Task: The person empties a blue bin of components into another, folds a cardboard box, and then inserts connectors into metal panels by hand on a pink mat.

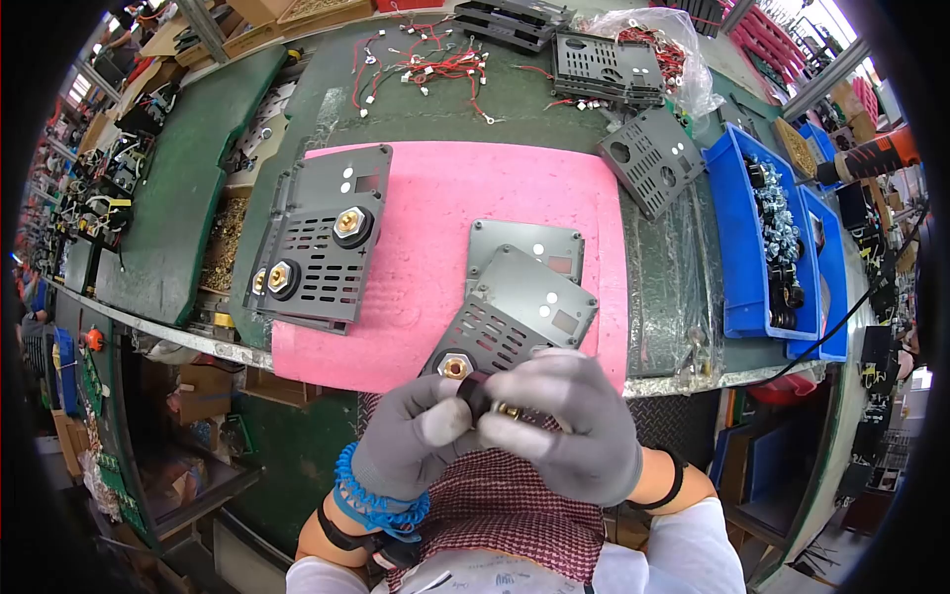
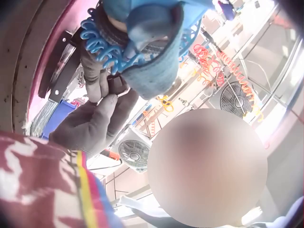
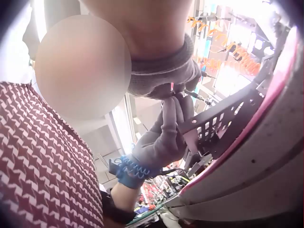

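Observation:
Close over the near edge of the pink mat, my gloved left hand [image 1: 406, 436] pinches a black round terminal [image 1: 475, 395] between thumb and fingers. From the other side, my gloved right hand [image 1: 584, 431], its fingers blurred, curls round the terminal's brass threaded end [image 1: 509, 409]. Just beyond the hands lies a dark slotted panel [image 1: 495, 332] with a brass terminal and hex nut [image 1: 455, 367] fitted in it. Two plain grey panels [image 1: 539, 282] overlap it. In the left wrist view the dark part [image 2: 117, 85] sits between the fingertips; in the right wrist view it is mostly hidden.
Left on the pink mat [image 1: 426, 208] stand stacked slotted panels [image 1: 327, 238] with fitted terminals. A blue bin [image 1: 732, 247] at the right holds metal hardware and black parts. Red wires [image 1: 445, 69] and more panels [image 1: 609, 69] lie at the back. An orange-handled driver [image 1: 876, 155] is far right.

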Available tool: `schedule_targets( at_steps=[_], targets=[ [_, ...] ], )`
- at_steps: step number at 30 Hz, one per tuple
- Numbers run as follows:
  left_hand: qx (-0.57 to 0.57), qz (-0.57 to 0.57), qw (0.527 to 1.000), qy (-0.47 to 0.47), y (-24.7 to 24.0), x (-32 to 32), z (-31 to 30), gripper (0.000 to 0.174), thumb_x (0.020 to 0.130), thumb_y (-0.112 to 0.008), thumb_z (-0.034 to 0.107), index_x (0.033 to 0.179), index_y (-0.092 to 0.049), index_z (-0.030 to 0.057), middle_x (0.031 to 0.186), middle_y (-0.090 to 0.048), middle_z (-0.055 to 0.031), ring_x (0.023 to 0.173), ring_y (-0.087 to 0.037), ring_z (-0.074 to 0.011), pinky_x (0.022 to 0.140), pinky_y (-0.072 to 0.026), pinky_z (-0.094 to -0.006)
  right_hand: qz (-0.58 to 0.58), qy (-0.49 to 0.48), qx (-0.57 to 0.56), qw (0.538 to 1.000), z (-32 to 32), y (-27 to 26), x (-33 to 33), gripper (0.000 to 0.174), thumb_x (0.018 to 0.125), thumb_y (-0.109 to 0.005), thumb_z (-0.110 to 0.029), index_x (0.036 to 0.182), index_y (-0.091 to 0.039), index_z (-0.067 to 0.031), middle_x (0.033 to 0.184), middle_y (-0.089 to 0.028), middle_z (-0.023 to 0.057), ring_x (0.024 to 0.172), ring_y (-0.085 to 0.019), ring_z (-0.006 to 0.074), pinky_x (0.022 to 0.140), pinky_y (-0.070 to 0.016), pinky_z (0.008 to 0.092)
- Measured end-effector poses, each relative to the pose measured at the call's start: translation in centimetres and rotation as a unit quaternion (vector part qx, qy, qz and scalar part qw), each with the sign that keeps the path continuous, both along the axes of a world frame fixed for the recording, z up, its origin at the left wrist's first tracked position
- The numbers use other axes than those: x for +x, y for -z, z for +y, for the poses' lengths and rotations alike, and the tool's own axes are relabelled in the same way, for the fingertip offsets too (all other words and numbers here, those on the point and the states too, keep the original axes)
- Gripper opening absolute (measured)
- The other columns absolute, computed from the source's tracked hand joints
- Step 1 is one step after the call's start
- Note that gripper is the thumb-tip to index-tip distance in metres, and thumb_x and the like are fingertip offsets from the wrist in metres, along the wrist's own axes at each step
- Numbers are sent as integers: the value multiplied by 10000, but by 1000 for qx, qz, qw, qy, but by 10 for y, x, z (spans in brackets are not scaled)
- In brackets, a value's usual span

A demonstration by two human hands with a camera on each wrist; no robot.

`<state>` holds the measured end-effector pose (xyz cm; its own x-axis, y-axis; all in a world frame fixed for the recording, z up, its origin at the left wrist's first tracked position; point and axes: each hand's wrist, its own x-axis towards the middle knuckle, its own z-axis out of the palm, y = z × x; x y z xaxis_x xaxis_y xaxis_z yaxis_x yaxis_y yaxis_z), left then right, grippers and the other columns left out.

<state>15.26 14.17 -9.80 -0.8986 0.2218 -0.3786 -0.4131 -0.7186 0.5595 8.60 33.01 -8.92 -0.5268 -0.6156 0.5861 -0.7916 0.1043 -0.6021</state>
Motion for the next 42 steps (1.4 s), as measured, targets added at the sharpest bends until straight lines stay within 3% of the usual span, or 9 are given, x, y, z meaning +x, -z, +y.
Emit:
schedule_targets(
  at_steps=[4,9,20,33,34,36,37,39,42],
  targets=[
    [95,-68,993,27,4,-1,2,425,912,-629,183,1261,-512,-29,1132,-615,-106,1044,-610,-185,870,-522,-319,-75,-137,-60,986,-5,-3,-3,368,752,-753,-103,1107,-656,-77,1215,-602,159,1095,-573,358,910,-435,490],
    [129,2,990,49,6,3,2,508,919,-631,303,1257,-504,-54,1192,-597,-148,1100,-605,-231,934,-518,-393,-174,-67,-67,980,5,-11,-17,402,703,-801,-178,1061,-641,-93,1212,-602,141,1107,-589,325,923,-459,439],
    [136,-43,987,73,-4,5,0,507,953,-589,294,1262,-480,-93,1232,-573,-182,1149,-582,-268,981,-495,-423,-60,-38,-19,997,4,-10,-13,346,705,-797,-214,997,-631,-131,1122,-652,47,919,-650,245,937,-435,435],
    [163,-49,985,26,0,13,-6,428,906,-661,240,1222,-557,-29,1254,-578,-173,1190,-554,-255,999,-472,-411,-11,-32,-75,997,12,-21,-12,373,675,-807,-231,976,-612,-132,1155,-615,136,972,-629,304,906,-459,490],
    [-74,94,992,31,1,15,-15,398,845,-705,178,1175,-593,-13,1237,-589,-182,1168,-571,-267,981,-487,-417,-8,6,-5,1000,24,-22,-23,340,689,-799,-195,957,-610,-109,1155,-610,131,984,-621,321,901,-462,495],
    [-507,350,788,-11,-1,16,-17,357,679,-804,83,1003,-665,28,1147,-619,-204,1023,-635,-308,913,-524,-446,-79,150,12,985,27,3,-44,274,721,-761,-117,943,-609,-67,1162,-634,150,1021,-618,333,920,-455,460],
    [-507,349,788,-9,-3,18,-14,357,679,-804,83,1003,-665,28,1147,-619,-204,1023,-635,-308,913,-524,-446,-100,206,63,971,32,18,-53,252,730,-746,-94,937,-608,-56,1161,-644,157,1028,-618,332,922,-455,441],
    [-682,454,569,-68,-8,22,-6,317,691,-813,96,944,-632,40,1083,-626,-193,909,-638,-332,883,-527,-467,-94,194,86,973,30,40,-61,239,739,-738,-103,933,-607,-56,1158,-652,151,1025,-621,318,916,-453,425],
    [-696,399,593,-61,-11,23,-5,454,691,-827,99,1009,-505,72,1076,-604,-144,966,-619,-332,961,-470,-497,-74,194,134,969,25,45,-58,217,755,-726,-126,923,-605,-61,1151,-665,130,1004,-626,294,899,-446,402]
  ],
)
